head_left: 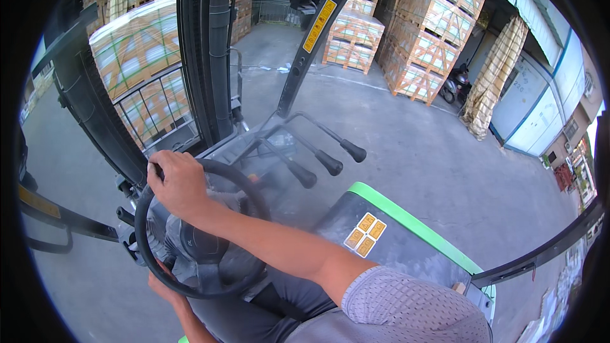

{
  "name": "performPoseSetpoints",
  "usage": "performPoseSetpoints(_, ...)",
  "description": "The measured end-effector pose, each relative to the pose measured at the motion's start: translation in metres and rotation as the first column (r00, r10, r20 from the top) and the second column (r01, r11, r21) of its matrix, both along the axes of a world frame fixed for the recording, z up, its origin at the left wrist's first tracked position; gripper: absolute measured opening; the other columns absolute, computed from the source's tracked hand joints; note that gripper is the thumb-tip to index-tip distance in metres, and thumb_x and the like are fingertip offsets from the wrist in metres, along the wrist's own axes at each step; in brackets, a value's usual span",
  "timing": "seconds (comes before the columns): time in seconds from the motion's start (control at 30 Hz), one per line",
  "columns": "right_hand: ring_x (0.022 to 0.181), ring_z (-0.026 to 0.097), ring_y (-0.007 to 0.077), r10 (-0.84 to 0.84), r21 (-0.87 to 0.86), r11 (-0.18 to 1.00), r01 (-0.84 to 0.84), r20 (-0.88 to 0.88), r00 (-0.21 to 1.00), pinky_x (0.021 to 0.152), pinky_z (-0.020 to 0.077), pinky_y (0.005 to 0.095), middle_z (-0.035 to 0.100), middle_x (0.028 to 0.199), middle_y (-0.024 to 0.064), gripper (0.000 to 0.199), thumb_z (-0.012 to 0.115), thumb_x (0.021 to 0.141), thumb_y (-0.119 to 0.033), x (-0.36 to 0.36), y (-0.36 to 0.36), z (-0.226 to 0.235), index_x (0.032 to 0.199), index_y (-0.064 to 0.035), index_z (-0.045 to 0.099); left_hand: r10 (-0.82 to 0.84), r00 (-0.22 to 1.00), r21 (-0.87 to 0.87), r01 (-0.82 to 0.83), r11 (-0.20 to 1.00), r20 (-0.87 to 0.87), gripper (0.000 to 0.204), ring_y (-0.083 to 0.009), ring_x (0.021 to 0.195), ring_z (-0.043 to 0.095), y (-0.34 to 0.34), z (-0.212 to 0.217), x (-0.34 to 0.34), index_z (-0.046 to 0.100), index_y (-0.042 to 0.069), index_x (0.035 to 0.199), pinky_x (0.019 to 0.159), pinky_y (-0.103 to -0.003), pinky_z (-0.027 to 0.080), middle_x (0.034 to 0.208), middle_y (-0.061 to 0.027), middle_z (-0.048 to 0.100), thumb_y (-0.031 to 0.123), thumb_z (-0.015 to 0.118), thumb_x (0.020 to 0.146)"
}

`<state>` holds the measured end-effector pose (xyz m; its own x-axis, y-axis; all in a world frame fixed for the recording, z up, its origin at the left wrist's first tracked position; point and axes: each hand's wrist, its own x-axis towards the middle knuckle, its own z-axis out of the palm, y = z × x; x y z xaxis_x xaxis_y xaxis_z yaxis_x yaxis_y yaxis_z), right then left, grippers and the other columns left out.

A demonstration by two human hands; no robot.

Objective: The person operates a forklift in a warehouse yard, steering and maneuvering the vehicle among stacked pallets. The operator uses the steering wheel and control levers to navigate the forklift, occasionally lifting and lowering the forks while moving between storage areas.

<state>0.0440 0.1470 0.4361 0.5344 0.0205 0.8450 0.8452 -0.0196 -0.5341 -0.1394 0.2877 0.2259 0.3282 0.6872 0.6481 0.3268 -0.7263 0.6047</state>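
Note:
I sit at a forklift's black steering wheel (249, 185). Across the wheel reaches my right arm, and my right hand (179, 181) is closed over the rim at its upper left. Lower down on the left side, my left hand (166, 284) grips the rim, its fingers partly hidden behind it. Right of the wheel, several control levers with black knobs (329, 164) stand untouched. Beyond the dark mast (219, 57), a load of wooden crates (136, 41) bound with green straps stands behind the load guard (159, 105).
Stacked wooden crates (427, 32) stand ahead on the right, with a shorter stack (353, 39) beside them. Farther right are a parked scooter (455, 82), a checked curtain (499, 76) and a blue-white panel wall (534, 105). Grey concrete floor (406, 140) spreads between.

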Motion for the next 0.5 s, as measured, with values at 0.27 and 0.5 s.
performPoseSetpoints(0.27,0.077,0.067,0.0321,0.037,-0.045,0.998,-0.036,0.014,0.999,0.072,0.0501,0.0431,0.068,0.082,0.0094,0.009,0.072,0.085,-0.008,-0.01,0.007,-0.006,0.092,-0.0059,0.066,0.09,0.984,-0.093,-0.105,0.99,-0.156,0.044,-0.0459,0.058,0.058,-0.013,0.005,-0.023,0.064,-0.009,0.081,0.054,-0.051,0.043,0.067,-0.0291,0.061,0.026,0.058,0.106)
performPoseSetpoints(0.5,0.079,0.066,0.0321,0.102,-0.055,0.993,-0.1,0.027,0.994,0.073,0.0492,0.0438,0.067,0.083,0.009,0.012,0.073,0.084,-0.008,-0.018,0.011,-0.008,0.091,-0.0067,0.064,0.133,0.983,-0.062,-0.142,0.988,-0.125,0.045,-0.0394,0.055,0.05,-0.026,0.005,-0.032,0.061,-0.009,0.08,0.054,-0.05,0.042,0.063,-0.0265,0.058,0.027,0.059,0.106)
